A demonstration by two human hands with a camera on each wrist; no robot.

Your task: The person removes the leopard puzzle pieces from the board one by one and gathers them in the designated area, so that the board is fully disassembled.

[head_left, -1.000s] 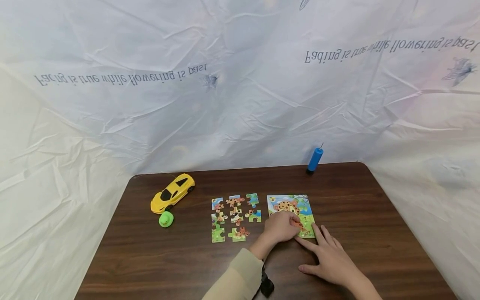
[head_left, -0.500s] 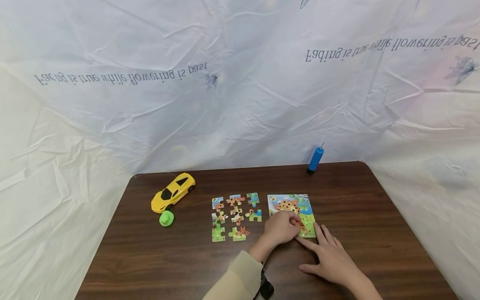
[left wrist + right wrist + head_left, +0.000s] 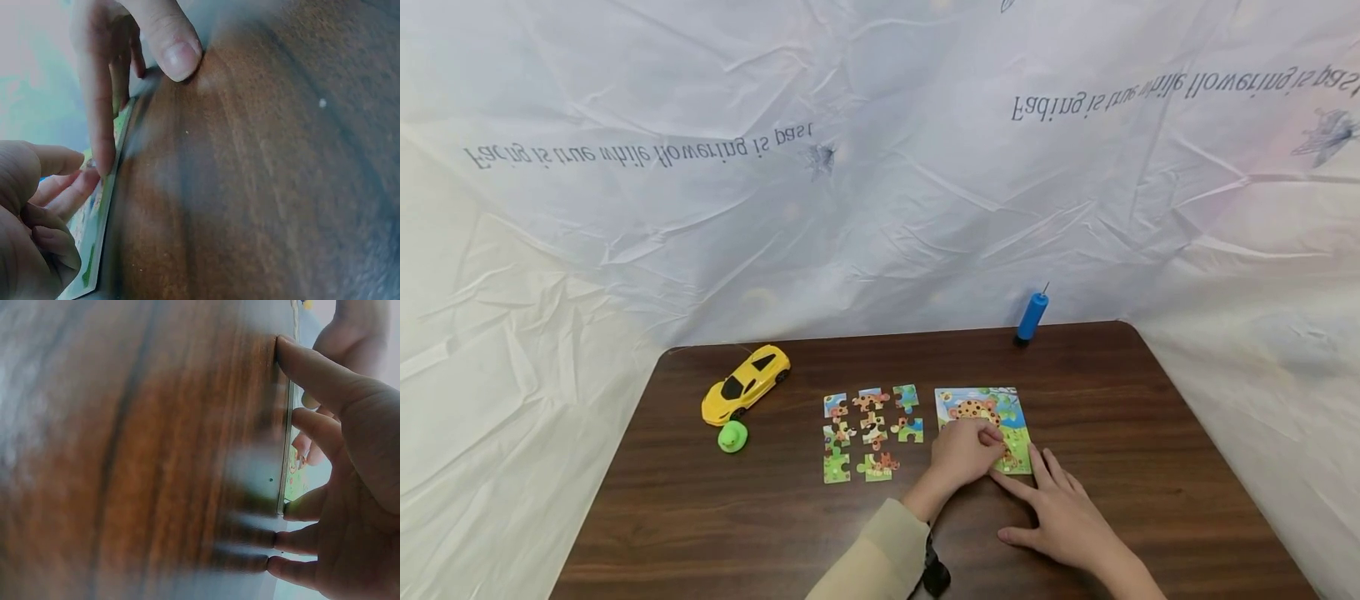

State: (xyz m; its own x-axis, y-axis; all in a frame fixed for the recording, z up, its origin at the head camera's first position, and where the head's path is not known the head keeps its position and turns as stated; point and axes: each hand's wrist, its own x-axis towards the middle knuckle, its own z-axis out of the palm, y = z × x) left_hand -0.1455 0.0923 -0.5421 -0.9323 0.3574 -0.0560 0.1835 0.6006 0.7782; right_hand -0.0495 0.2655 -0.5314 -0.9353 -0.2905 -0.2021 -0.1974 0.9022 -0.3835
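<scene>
A square puzzle board (image 3: 1017,423) with a leopard picture lies flat on the table. Over its lower part, my left hand (image 3: 966,452) pinches a small puzzle piece (image 3: 303,460) between thumb and fingers, mostly hidden by them. In the left wrist view, the curled fingers (image 3: 53,240) of that hand are low over the board. My right hand (image 3: 1063,517) lies spread at the lower right corner. Its straight fingers touch the board's near and right edges, while its thumb rests on the table. Several loose puzzle pieces (image 3: 874,430) lie in rows left of the board.
On the table (image 3: 760,533), a yellow toy car (image 3: 747,385) and a green rubber duck (image 3: 732,437) stand at the left. A blue hand pump (image 3: 1032,318) stands at the back right edge. White printed cloth (image 3: 880,208) hangs behind.
My left hand has shifted slightly to the right over the board, covering more of the orange patch by its fingertips. The right hand and loose pieces stay in place.
</scene>
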